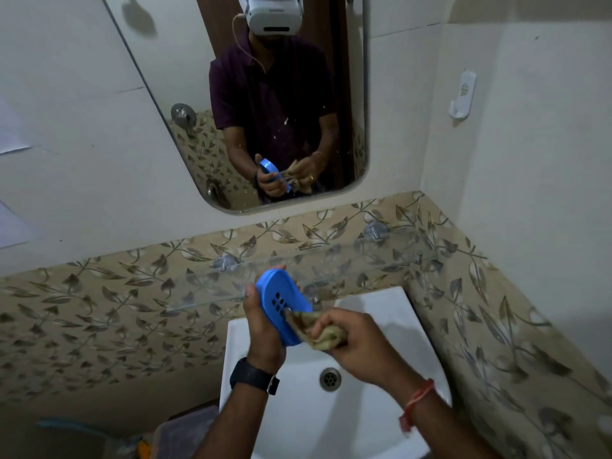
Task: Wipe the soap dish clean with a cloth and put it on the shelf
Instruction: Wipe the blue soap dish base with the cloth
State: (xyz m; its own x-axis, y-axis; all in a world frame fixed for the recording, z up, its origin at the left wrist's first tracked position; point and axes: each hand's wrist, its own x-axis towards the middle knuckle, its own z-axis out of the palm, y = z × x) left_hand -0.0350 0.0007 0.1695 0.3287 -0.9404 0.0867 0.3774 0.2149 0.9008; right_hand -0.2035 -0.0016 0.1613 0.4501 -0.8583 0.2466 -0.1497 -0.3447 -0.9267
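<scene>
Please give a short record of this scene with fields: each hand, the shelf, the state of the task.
left hand: holds the blue soap dish, tilted, above the sink
right hand: grips the cloth against the dish
shelf: glass, on the wall behind the dish
task state: wiping; dish not yet on shelf

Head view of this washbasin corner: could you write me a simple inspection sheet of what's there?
Surface: white sink with a drain; glass shelf above it.
Job's things: blue soap dish held over the sink; tan cloth touching its lower end.
Clutter: blurred containers below the sink, bottom left.
Hands: left hand grips the dish; right hand grips the cloth.
Cables: thin headset cord, seen in the mirror.
Surroundings: mirror, leaf-patterned tiles, white wall hook.
</scene>
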